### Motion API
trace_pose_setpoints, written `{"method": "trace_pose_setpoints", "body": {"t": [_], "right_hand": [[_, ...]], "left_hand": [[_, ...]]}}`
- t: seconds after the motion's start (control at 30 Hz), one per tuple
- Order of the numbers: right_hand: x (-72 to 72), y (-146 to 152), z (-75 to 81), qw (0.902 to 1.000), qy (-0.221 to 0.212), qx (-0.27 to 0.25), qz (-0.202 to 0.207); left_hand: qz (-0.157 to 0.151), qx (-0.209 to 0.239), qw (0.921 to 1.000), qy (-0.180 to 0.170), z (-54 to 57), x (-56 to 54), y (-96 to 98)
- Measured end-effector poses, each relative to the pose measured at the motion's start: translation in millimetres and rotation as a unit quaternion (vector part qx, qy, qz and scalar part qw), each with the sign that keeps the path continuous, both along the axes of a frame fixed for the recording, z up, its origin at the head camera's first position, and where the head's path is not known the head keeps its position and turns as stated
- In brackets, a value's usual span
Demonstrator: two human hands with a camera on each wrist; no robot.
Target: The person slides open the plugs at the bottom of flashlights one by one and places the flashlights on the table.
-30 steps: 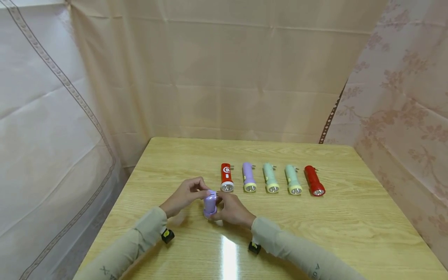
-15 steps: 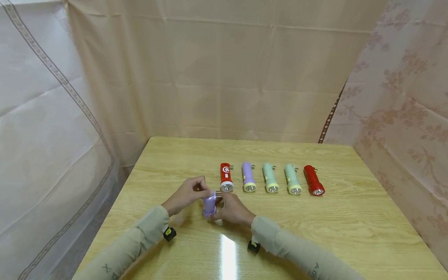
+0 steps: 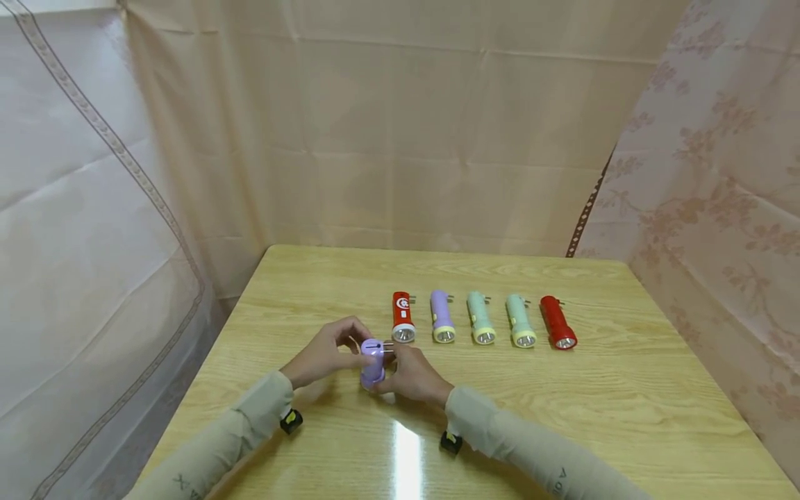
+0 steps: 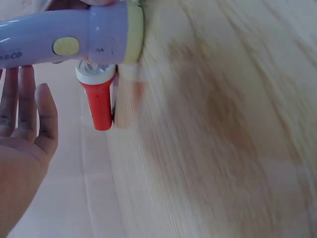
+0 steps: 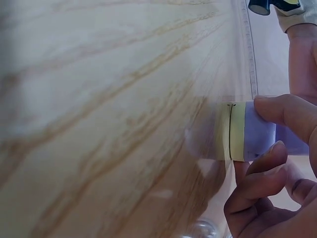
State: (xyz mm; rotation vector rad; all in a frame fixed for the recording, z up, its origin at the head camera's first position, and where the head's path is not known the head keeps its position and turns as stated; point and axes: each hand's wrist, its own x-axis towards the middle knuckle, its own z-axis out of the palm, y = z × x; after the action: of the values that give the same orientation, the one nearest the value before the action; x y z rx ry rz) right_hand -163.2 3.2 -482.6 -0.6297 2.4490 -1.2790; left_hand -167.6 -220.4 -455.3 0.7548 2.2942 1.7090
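Observation:
A purple flashlight point(image 3: 371, 368) with a yellow lens ring stands upright, lens end down at the tabletop. Its two metal plug prongs point(image 3: 389, 347) stick out to the right near the top. My right hand point(image 3: 412, 375) grips the lower body, as the right wrist view also shows, with thumb and fingertips on the purple head point(image 5: 260, 131). My left hand point(image 3: 328, 353) is at the upper left side, thumb against the body and index finger behind. In the left wrist view, the flashlight's yellow switch point(image 4: 66, 46) faces the camera, and the other left fingers point(image 4: 27, 99) lie beside the body.
Behind the hands lies a row of flashlights: a red one with a white rim point(image 3: 403, 316), a purple one point(image 3: 442, 316), two mint green ones point(image 3: 480, 317) and a plain red one point(image 3: 557, 322). Curtains point(image 3: 387, 139) surround the wooden table point(image 3: 594, 417).
My left thumb has shifted from the flashlight's top end down to its left side, uncovering the slotted top. The prongs swung out to the right earlier. My right hand keeps its grip.

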Motion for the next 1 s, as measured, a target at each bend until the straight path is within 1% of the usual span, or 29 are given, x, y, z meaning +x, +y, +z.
{"method": "trace_pose_setpoints", "body": {"t": [0.13, 0.3, 0.43, 0.6, 0.83, 1.0], "right_hand": [[-0.3, -0.6, 0.0, 0.9999, 0.009, 0.007, 0.002], [0.0, -1.6, -2.3, 0.9999, 0.014, 0.007, 0.002], [1.2, -2.0, -2.2, 1.0000, 0.008, 0.004, 0.004], [2.9, -3.3, -0.2, 1.0000, 0.000, 0.002, 0.006], [6.9, -6.9, 0.7, 0.9997, -0.016, -0.020, 0.004], [8.6, -10.2, 1.4, 0.9990, -0.027, -0.032, -0.015]], "left_hand": [[-0.006, -0.004, 0.9998, 0.018, -2.3, 0.1, -3.2], [-0.006, -0.004, 0.9998, 0.020, -4.2, 1.1, -5.9], [-0.001, -0.004, 0.9998, 0.020, -6.2, 1.2, -8.3], [0.023, -0.012, 0.9994, 0.022, -5.4, 1.3, -9.8], [0.060, -0.013, 0.9980, 0.016, -3.7, 0.5, -11.5], [0.092, 0.000, 0.9957, 0.000, -5.9, -3.9, -15.2]]}}
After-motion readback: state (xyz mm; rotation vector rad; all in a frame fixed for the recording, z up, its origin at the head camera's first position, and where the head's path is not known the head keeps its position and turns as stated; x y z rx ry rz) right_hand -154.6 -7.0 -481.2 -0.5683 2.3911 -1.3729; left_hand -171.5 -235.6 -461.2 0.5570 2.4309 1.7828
